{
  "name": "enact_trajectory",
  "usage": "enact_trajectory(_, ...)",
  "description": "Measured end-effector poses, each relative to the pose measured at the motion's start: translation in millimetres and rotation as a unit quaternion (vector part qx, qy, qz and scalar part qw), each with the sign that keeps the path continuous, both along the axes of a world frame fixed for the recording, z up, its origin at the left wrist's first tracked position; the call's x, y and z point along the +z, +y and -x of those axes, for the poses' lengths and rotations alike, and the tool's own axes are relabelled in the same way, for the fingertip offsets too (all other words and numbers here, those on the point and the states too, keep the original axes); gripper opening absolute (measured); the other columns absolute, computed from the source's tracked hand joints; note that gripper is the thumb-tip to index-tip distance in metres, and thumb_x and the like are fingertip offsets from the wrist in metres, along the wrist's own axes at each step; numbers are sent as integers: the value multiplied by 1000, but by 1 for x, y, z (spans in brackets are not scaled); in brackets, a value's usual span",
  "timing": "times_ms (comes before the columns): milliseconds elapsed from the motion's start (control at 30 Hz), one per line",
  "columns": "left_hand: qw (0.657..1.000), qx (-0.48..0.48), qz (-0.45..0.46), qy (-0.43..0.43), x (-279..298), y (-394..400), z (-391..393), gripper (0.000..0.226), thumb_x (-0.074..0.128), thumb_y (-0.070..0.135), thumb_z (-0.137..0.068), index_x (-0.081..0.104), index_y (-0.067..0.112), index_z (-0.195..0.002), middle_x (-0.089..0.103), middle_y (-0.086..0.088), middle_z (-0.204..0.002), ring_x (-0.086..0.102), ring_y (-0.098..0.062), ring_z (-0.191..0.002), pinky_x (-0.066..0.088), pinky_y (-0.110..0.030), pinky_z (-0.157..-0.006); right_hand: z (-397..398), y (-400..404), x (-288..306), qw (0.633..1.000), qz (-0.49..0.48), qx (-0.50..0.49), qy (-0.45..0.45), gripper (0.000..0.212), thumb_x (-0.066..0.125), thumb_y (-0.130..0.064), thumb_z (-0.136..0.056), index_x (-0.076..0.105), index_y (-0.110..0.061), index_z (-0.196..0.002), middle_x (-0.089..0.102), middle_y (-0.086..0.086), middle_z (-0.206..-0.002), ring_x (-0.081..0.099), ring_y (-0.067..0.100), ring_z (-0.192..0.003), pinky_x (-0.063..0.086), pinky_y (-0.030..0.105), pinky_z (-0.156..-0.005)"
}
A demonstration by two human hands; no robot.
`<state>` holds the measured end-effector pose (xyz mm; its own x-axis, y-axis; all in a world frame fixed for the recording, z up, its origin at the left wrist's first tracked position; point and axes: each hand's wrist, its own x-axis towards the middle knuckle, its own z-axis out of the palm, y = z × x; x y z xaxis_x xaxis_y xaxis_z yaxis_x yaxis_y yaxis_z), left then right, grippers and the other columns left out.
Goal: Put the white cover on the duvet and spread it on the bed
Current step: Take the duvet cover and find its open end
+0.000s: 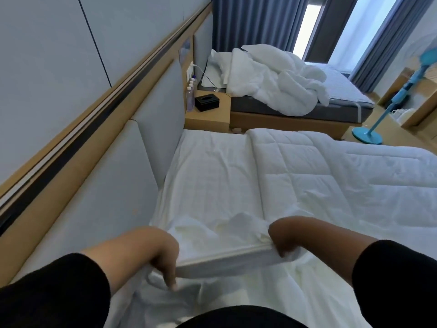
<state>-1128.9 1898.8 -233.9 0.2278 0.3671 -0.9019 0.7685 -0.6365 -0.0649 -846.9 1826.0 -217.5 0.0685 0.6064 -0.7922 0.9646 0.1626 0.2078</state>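
A: The white cover [212, 185] lies flat on the near bed [146, 235], reaching from the padded headboard [156, 138] at the left toward the middle. The quilted duvet [343, 176] sits on top of it from the middle out to the right, not yet inside.

B: And the hands?

A: Both are at the near edge. The left hand [163, 259] has its fingers curled down over a stretched hem of the cover, and the right hand [281, 237] pinches the same hem further right, so the fabric is taut between them. Black sleeves [54, 294] cover both forearms.

B: What could go wrong from here?

A: Probably the layers. If the hands hold only one layer of the cover, or catch the bed sheet with it, the opening will not part and the duvet will not go in. A hard tug could also drag the whole cover toward the near side and bunch it under the duvet.

B: Anything further out?

A: A nightstand [208, 117] stands just beyond the far edge with a black tissue box [207, 102] and a bottle [190, 100]. A wide fling of fabric could knock them. The far bed [307, 107] with its rumpled bedding and the blue fan [387, 95] at the right are well apart.
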Motion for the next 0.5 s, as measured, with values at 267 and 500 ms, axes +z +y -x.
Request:
enact_trajectory(267,970,35,-240,-2,-30,29,23,47,37,26,-90,60,23,-131,56,-3,-132,54,-26,-119,43,-40,-93,-4,-10,-35,991,-11,-90,-102,43,41,-32,-88,61,-24,-125,58,2,-113,57,24,-107,41,38,-90)
enact_trajectory(500,940,334,-60,-43,15,104,-2,27,40,18,-98,55,-3,-106,55,-16,-72,54,-25,-52,45,-27,-50,-8,98,3,963,-34,-263,44,21,47,-16,-98,56,-6,-82,55,6,-72,54,17,-55,49,22,-48)
